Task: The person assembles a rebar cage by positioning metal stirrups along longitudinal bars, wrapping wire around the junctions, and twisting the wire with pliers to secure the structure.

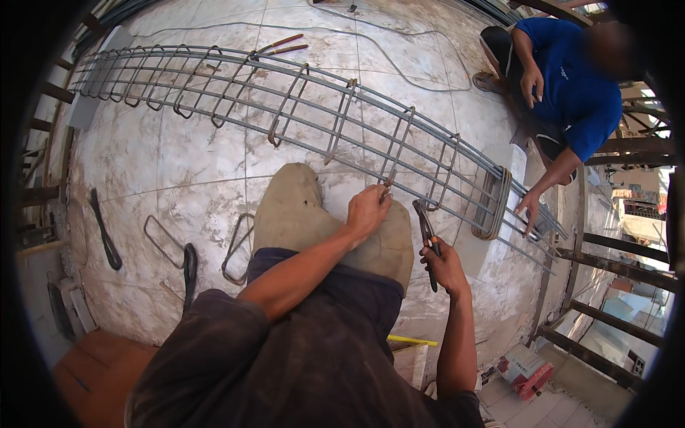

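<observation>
A long cage of steel rebar, with square stirrups around its lengthwise bars, stretches from far left to near right in front of my knees. My left hand is closed in a pinch at the lower corner of one stirrup. What sits between its fingertips is too small to make out. My right hand grips dark end-cutting pincers by the handles. Their jaws point up toward the nearest bar, apart from it. A stack of stirrups is gathered around the bars near the right end.
A co-worker in blue crouches at right, one hand on the bar ends. Red-handled pincers lie beyond the cage. Loose stirrups and black wire bundles lie at left. A bucket stands lower right.
</observation>
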`<state>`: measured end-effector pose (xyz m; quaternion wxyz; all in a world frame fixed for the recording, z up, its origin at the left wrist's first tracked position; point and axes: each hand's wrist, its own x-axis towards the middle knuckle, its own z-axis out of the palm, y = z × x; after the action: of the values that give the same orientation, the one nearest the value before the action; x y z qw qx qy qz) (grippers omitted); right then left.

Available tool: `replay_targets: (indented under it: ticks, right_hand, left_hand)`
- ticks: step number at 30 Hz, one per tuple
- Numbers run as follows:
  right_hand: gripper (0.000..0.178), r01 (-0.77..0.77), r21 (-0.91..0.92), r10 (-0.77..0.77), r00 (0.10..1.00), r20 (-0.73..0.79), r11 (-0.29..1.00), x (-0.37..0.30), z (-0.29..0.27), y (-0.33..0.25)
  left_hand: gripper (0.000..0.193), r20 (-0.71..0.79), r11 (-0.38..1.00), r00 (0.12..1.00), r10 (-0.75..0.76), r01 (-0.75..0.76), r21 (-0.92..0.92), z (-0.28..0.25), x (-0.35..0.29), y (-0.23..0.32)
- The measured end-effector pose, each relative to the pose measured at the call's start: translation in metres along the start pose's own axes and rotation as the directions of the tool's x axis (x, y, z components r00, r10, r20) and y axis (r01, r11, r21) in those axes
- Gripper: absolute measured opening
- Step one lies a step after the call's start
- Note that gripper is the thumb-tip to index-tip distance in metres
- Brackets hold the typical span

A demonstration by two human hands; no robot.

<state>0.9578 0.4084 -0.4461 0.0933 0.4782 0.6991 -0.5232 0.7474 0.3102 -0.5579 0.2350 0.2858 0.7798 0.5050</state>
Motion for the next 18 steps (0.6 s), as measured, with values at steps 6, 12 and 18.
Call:
replay_targets:
  ticks: [6,12,18]
  right_hand:
    - [0.025,0.050,-0.193,-0.041,0.998,0.052,0.980,0.035,0.020,-0.027]
    - [0.032,0.111,-0.229,-0.096,0.993,0.073,0.967,0.046,0.032,-0.032]
    - [0.029,0.087,-0.227,-0.075,0.995,0.062,0.970,0.042,0.044,-0.037]
  left_hand:
    - [0.032,-0.002,0.993,0.998,-0.057,0.057,-0.107,-0.004,-0.008,-0.002]
    - [0.034,0.032,0.979,0.996,-0.079,0.084,-0.188,-0.009,-0.010,0.001]
    - [0.033,0.086,0.962,0.988,-0.132,0.148,-0.231,-0.015,-0.010,0.003]
